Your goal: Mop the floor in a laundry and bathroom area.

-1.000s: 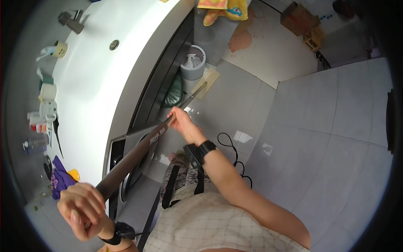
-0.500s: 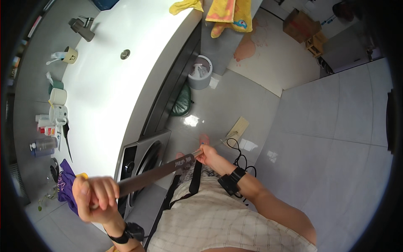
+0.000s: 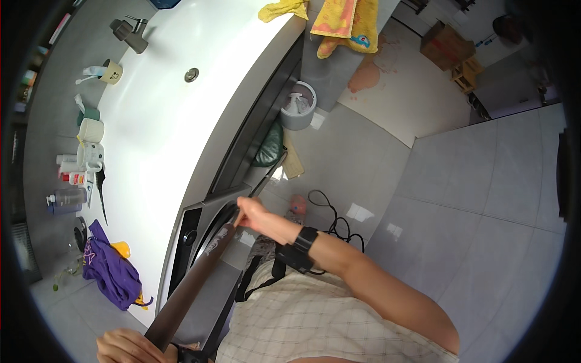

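A flat mop with a long dark brown handle (image 3: 192, 289) slants across the lower middle, running from near me down to the floor. Around its top end, at the bottom left, my left hand (image 3: 126, 347) is closed, partly cut off by the picture's edge. My right hand (image 3: 249, 212) grips the pole lower down, beside the washing machine's round door. The cream mop head (image 3: 293, 158) lies flat on the tiles next to a dark green bag (image 3: 270, 145), which sits under the black cabinet.
A white washbasin counter (image 3: 200, 115) with toiletries and a purple cloth (image 3: 115, 266) fills the left. Below it stands a washing machine (image 3: 192, 233). A grey bin (image 3: 298, 115) is by the cabinet. Black cable (image 3: 339, 221) coils on the floor, right of a pink slipper (image 3: 298, 204).
The mop head has slid left and away from me, to beside the green bag. My right hand moved left; my left hand moved down toward the lower edge.
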A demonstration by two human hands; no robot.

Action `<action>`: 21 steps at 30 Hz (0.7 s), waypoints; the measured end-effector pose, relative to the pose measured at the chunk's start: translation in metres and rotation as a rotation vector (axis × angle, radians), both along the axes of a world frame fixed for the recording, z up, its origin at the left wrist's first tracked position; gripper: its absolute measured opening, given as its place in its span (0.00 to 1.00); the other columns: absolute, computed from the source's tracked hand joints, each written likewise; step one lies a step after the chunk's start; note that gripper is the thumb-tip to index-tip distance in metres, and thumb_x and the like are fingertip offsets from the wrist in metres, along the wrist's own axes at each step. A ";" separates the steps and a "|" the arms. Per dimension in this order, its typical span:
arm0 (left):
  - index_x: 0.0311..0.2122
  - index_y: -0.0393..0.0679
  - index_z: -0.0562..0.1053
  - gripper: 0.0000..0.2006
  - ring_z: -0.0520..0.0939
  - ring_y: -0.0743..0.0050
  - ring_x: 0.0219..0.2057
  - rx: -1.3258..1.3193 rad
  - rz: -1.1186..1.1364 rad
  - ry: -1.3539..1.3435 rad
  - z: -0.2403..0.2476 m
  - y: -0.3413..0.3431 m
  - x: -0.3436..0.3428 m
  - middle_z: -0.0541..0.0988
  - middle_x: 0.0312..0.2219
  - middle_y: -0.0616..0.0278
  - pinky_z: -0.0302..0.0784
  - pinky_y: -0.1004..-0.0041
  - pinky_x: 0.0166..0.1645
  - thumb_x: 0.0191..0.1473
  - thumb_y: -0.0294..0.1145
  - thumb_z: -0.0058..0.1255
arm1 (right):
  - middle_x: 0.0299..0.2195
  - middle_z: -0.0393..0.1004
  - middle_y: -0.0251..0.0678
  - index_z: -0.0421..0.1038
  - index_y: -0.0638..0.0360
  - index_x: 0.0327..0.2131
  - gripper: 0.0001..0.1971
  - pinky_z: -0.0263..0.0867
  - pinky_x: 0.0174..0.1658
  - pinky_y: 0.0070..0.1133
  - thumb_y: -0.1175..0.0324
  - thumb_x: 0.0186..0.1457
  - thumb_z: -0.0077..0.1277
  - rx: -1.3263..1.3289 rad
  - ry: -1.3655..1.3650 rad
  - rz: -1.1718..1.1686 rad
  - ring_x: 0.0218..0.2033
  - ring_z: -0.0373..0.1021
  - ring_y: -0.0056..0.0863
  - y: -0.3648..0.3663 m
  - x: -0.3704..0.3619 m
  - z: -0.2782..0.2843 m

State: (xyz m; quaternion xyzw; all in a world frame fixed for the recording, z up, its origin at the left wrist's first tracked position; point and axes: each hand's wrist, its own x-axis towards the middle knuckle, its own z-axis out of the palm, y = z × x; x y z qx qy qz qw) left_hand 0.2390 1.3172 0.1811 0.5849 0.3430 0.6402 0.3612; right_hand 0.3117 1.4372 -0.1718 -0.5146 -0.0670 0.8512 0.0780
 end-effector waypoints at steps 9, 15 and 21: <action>0.15 0.48 0.51 0.15 0.53 0.82 0.08 0.033 0.828 -0.187 0.000 -0.023 0.021 0.55 0.06 0.70 0.53 0.80 0.13 0.52 0.27 0.29 | 0.16 0.60 0.35 0.59 0.60 0.20 0.06 0.60 0.16 0.23 0.69 0.42 0.43 0.008 -0.039 0.042 0.15 0.61 0.28 -0.021 -0.017 0.018; 0.24 0.37 0.63 0.09 0.56 0.90 0.04 0.143 0.629 0.012 -0.021 -0.002 -0.002 0.58 0.05 0.72 0.55 0.92 0.09 0.53 0.27 0.33 | 0.15 0.60 0.34 0.59 0.59 0.18 0.06 0.59 0.14 0.21 0.70 0.39 0.44 0.017 0.043 -0.039 0.13 0.60 0.25 0.009 0.009 -0.003; 0.27 0.34 0.63 0.10 0.59 0.92 0.03 0.067 0.401 0.026 -0.015 0.033 -0.020 0.58 0.03 0.72 0.58 0.91 0.07 0.53 0.28 0.30 | 0.14 0.59 0.32 0.58 0.58 0.17 0.07 0.59 0.14 0.20 0.69 0.39 0.46 -0.056 0.038 -0.217 0.12 0.60 0.25 0.009 0.036 0.004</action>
